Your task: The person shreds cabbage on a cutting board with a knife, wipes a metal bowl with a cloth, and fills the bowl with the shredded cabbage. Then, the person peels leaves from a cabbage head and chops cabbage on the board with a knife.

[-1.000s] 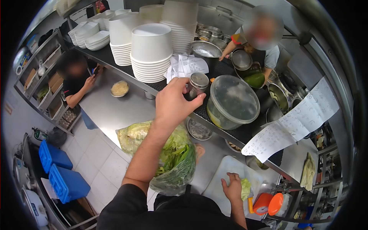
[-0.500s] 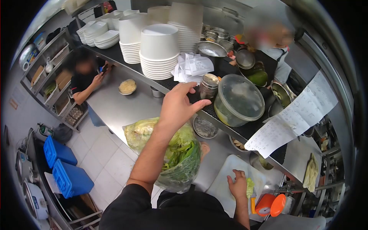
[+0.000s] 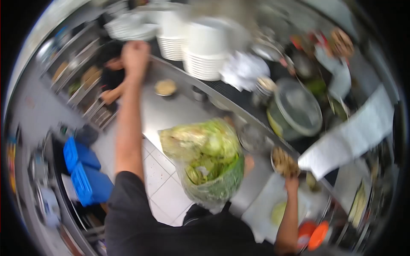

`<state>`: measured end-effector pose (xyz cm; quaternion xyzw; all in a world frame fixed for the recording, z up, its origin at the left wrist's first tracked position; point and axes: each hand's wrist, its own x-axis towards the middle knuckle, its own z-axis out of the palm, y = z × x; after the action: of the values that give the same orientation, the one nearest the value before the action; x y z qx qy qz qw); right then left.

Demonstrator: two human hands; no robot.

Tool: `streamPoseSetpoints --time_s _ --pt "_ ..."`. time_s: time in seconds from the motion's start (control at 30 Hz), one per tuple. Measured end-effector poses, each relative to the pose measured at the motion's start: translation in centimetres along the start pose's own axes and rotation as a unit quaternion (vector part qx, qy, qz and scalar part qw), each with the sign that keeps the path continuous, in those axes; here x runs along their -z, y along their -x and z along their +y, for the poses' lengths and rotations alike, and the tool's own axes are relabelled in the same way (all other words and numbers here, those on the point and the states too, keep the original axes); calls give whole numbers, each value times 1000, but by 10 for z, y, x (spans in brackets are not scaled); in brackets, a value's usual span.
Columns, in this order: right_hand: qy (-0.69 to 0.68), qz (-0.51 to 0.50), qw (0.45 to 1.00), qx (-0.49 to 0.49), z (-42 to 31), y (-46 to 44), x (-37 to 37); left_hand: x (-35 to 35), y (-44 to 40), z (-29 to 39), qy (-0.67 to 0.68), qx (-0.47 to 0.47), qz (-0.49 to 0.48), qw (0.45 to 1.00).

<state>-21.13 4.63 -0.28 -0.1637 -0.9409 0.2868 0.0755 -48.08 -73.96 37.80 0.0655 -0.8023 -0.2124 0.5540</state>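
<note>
Raised at the upper left, my left hand (image 3: 136, 53) is by the shelf's end, near white trays (image 3: 132, 30); its fingers look curled but are smeared by motion. Low on the right, my right hand (image 3: 291, 184) is at the near rim of a bowl of brownish food pieces (image 3: 283, 161). Blur hides whether its fingers grip the rim or the food. Between my arms a clear plastic bag of leafy greens (image 3: 209, 158) stands on the steel counter. A pale green piece of vegetable (image 3: 278, 213) lies on the white cutting board (image 3: 262, 209).
Stacked white bowls (image 3: 205, 51), crumpled papers (image 3: 245, 70) and a lidded clear tub (image 3: 297, 111) stand on the shelf. A written paper sheet (image 3: 346, 136) hangs at the right. A co-worker (image 3: 112, 77) is beyond the counter's left side. Blue bins (image 3: 90, 183) stand lower left.
My left hand has swung left from near the metal shaker to the shelf's far end. My right hand has moved from above the cutting board up to the food bowl. The view has shifted and blurred.
</note>
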Motion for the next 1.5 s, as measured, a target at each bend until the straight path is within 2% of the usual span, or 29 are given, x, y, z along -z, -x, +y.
streamPoseSetpoints --time_s 0.03,0.07,0.1,0.13,0.17,0.2,0.27,0.37,0.4,0.47,0.5,0.53,0.57,0.6,0.7,0.8,0.87,0.97,1.03,1.07,1.1,1.2,1.27,1.3,1.4,1.43,1.47,1.5 --pt "289 19 928 233 50 -20 -25 -4 -22 -12 -290 -119 -131 941" --pt "205 51 959 190 18 -10 -15 -10 -44 -27 -505 -294 -186 790" --pt "359 -62 927 87 -18 0 2 -48 -82 -96 -465 -349 -196 790" --pt "375 -86 923 15 -24 1 3 -84 -128 -165 -419 -387 -219 792" --pt "264 89 959 -58 -41 14 -1 -120 -164 -223 -393 -428 -236 779" --pt "260 128 956 -35 -48 16 0 -156 -187 -278 -371 -469 -221 770" --pt "131 106 956 -240 -76 17 10 -143 -177 -244 -383 -340 -356 781" --pt "78 156 944 -280 -77 8 11 -162 -196 -250 -201 -120 -351 907" --pt "84 157 945 -275 -78 5 15 -172 -210 -266 -243 -264 -353 864" --pt "96 155 948 -260 -78 -1 18 -177 -231 -291 -316 -527 -328 717" --pt "99 152 948 -262 -76 -4 19 -177 -231 -294 -210 -583 -279 734" --pt "102 149 947 -264 -73 -7 20 -180 -231 -294 -175 -415 -350 821" --pt "105 147 947 -267 -69 -10 19 -186 -230 -293 -132 -230 -408 873" --pt "118 134 946 -272 -65 -14 18 -192 -229 -290 -83 -36 -450 889" --pt "147 103 941 -286 -59 -23 23 -211 -230 -312 50 -82 -396 913" --pt "123 83 941 -304 -56 -32 24 -203 -238 -295 -25 -2 -409 912" --pt "79 70 944 -312 -52 -37 26 -207 -254 -289 -15 26 -419 908" --pt "134 131 949 -253 -56 -37 28 -204 -270 -285 -17 13 -409 912" --pt "206 89 962 -154 -20 -43 21 -190 -262 -275 -25 -38 -377 925" --pt "196 82 965 -155 -13 -42 18 -179 -256 -269 -28 -68 -358 931" --pt "187 74 967 -155 -5 -42 16 -163 -245 -262 -28 -101 -334 937" --pt "-2 77 951 -300 -28 -47 27 -90 -205 -235 -23 -158 -268 950" --pt "-156 57 905 -392 -63 -43 39 -35 -176 -223 -20 -147 -237 960" --pt "-306 120 866 -376 -70 -41 35 -4 -158 -220 -18 -127 -226 966" --pt "-295 123 884 -341 -75 -47 32 101 -74 -192 -37 -81 -215 973" --pt "-218 85 920 -313 -93 -39 41 139 -36 -163 -61 -84 -216 971" --pt "-162 95 953 -239 -112 -29 52 178 3 -132 -85 -87 -217 969" --pt "-145 43 962 -229 -98 -36 51 210 42 -97 -74 -72 -220 970"
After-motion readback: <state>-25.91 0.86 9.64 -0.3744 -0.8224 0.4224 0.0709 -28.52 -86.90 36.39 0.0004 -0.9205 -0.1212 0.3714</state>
